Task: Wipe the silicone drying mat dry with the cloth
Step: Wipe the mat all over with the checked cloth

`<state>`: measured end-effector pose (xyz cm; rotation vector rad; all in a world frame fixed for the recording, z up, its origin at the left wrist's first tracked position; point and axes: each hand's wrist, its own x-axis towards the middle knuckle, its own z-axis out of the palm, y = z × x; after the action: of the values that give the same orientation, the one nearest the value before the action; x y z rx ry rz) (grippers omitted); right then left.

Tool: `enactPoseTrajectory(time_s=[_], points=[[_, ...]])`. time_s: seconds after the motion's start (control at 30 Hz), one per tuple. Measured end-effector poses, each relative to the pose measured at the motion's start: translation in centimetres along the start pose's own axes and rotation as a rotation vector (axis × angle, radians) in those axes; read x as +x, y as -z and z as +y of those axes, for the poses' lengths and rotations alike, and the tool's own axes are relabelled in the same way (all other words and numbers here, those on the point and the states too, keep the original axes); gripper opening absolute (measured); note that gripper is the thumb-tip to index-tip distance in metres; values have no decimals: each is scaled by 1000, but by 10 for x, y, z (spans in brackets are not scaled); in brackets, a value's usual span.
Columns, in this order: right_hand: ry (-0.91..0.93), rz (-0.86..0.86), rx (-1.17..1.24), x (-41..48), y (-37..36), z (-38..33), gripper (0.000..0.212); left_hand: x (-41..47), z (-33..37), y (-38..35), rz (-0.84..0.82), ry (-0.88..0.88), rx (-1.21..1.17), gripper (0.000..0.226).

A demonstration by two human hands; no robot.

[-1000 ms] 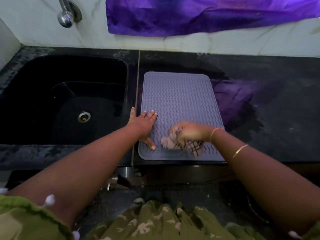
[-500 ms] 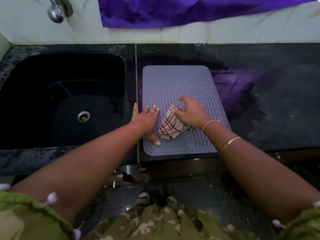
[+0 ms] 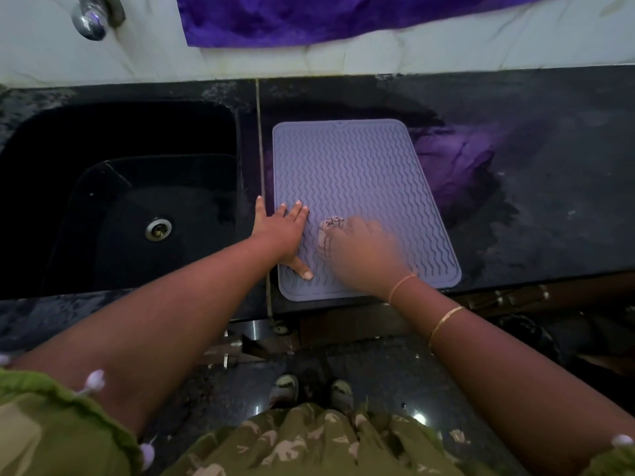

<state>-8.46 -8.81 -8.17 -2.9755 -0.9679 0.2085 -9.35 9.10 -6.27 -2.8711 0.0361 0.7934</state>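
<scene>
While the left hand, fingers straight, pins the silicone drying mat, the right hand clutches the bunched cloth mid-wipe; everything beyond the fingers probably awaits wiping

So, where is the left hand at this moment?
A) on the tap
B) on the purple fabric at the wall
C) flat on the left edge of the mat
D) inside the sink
C: the left hand lies with straight fingers across the left edge of the mat, while the right hand holds the cloth.
</scene>
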Motion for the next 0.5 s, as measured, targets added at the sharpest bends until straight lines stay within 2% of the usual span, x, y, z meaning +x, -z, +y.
enactPoseTrajectory(time_s=[0.3,0.5], points=[[252,-258,167,-35,24,20,48,-1,0,2,-7,2,10,138],[240,-403,348,-26,45,37,42,-3,-2,0,-15,-7,-9,136]])
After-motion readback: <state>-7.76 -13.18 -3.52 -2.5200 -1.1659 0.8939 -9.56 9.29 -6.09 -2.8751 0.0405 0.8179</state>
